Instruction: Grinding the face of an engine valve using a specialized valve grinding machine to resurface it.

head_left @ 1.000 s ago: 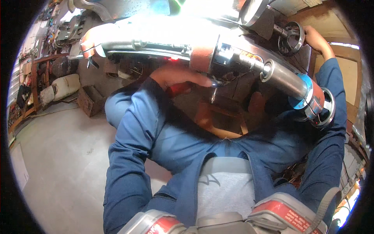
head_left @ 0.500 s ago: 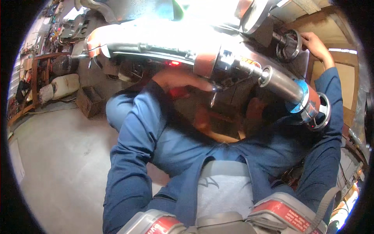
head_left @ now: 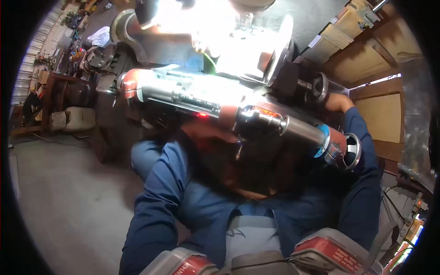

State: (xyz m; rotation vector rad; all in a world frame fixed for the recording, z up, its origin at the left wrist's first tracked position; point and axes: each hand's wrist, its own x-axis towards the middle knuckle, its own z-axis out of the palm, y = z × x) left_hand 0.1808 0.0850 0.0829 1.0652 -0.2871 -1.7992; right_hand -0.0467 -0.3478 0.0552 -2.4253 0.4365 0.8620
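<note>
In front of me lies a long metal machine slide [head_left: 183,94] with a steel cylinder [head_left: 305,130], a blue ring and red-painted ends, lit very brightly along its top. My left hand [head_left: 213,133], dim and blurred beneath the slide, has its fingertips at a small metal lever [head_left: 238,149] and seems to pinch it. At the far right my right hand [head_left: 338,102] is on the rim of a steel handwheel [head_left: 317,87]; its fingertips are partly hidden behind the rim. A second handwheel [head_left: 352,151] sits at the slide's right end, next to my right forearm.
Behind the slide rises a large round disc or wheel [head_left: 282,52], partly washed out by glare. Wooden panels [head_left: 380,121] stand close on the right. A pale jerrycan [head_left: 80,119] and cluttered shelving are on the left. Bare concrete floor [head_left: 68,197] shows at lower left.
My view has shifted, so the machine sits lower and further left in the picture. My right hand is now at the handwheel's lower right rim. My left hand stays at the small lever.
</note>
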